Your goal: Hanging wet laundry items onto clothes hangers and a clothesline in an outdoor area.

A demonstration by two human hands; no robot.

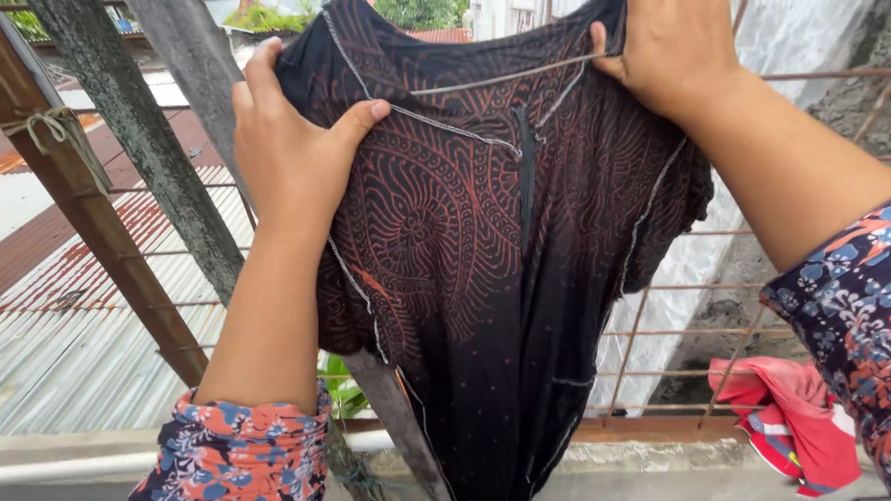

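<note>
Nearest, at the bottom of the frame, two floral-patterned sleeves (237,455) in navy, orange and blue frame the scene, and from them both forearms rise toward the upper half. Each hand has its grip clamped on the top edge of a dark, near-black fabric garment printed with rust-orange swirling lines (464,278): the left hand (292,148), at upper left of centre, pinches a fold between thumb and fingers, while the right hand (673,51), at the upper right, bunches the cloth in closed fingers. Held apart like that, the hands keep the garment spread wide and let its length hang straight down the centre of the frame, so the whole piece opens flat to view. It appears inside out (pale stitched seams (436,121) show along the shoulders and sides), with a short dark slit or zip below the neckline; the cloth looks limp and heavy, perhaps damp, though that cannot be confirmed.

Just behind it runs a rusty metal grid railing (668,329) on a concrete ledge, where a red and pink cloth (798,417) is draped at lower right. Slanting weathered wooden poles (139,139) cross the left side. Farther back, corrugated metal roofing (65,343) fills the lower left.
</note>
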